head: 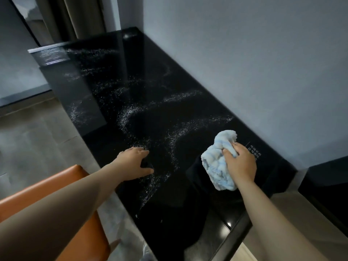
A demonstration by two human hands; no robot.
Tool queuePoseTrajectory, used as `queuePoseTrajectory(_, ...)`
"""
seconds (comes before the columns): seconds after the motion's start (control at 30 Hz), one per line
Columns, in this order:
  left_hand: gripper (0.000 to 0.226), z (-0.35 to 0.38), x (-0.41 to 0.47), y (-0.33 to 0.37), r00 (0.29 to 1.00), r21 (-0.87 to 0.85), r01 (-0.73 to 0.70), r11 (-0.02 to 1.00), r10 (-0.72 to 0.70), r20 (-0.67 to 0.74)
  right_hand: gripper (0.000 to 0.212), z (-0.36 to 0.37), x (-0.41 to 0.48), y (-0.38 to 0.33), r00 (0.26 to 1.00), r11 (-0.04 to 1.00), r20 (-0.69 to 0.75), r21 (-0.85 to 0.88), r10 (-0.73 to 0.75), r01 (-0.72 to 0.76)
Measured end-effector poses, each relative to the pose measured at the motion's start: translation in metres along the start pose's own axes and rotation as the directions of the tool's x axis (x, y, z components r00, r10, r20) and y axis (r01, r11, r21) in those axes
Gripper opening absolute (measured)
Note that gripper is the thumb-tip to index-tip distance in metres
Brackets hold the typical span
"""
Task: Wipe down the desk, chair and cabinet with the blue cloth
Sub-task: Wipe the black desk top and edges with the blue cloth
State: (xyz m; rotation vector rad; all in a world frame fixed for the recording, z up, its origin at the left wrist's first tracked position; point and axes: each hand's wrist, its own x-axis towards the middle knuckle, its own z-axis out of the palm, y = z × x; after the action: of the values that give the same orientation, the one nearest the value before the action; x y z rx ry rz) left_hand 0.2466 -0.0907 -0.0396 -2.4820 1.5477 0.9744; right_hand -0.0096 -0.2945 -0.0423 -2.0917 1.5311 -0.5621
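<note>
Blue cloth (219, 162), soft, light and bunched, is gripped by the right hand (240, 162) on the glossy black tabletop (160, 91); left hand (136, 162) rests spread flat alongside.

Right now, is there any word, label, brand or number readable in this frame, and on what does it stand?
On the black desk, beside the right hand, white print: a few short lines, too small and blurred to read.
At the desk's far left corner, a pale striped patch: print or reflection, cannot tell; unreadable.
On the blue cloth and orange chair: no text visible.
</note>
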Motion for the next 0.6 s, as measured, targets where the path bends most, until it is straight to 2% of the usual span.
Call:
queuePoseTrajectory(0.13, 0.089, -0.004, 0.044, 0.020, 1.000, -0.004, 0.025, 1.000, -0.025, 0.013, 0.014, 0.002, 0.060, 0.015, 0.998, 1.000, -0.060, -0.018, -0.003, 0.002)
queuePoseTrajectory(0.2, 0.090, -0.010, 0.070, 0.026, 0.998, 0.006, 0.060, 0.998, -0.060, -0.034, 0.013, 0.007, 0.092, 0.026, 0.996, 0.999, -0.085, -0.046, -0.028, 0.024)
queuePoseTrajectory(0.33, 0.093, -0.023, 0.113, 0.033, 0.993, 0.033, 0.080, 0.996, -0.077, -0.085, 0.025, 0.012, 0.148, 0.044, 0.994, 0.993, -0.104, -0.118, -0.041, 0.028)
queuePoseTrajectory(0.47, 0.102, -0.019, 0.142, 0.033, 0.989, 0.031, 0.100, 0.994, -0.096, -0.108, 0.018, 0.022, 0.192, 0.055, 0.988, 0.973, -0.054, -0.190, -0.145, 0.132)
queuePoseTrajectory(0.6, 0.110, -0.013, 0.156, 0.026, 0.994, 0.077, 0.099, 0.992, -0.095, -0.050, 0.029, 0.042, 0.229, 0.066, 0.991, 0.933, 0.007, -0.336, -0.136, 0.130)
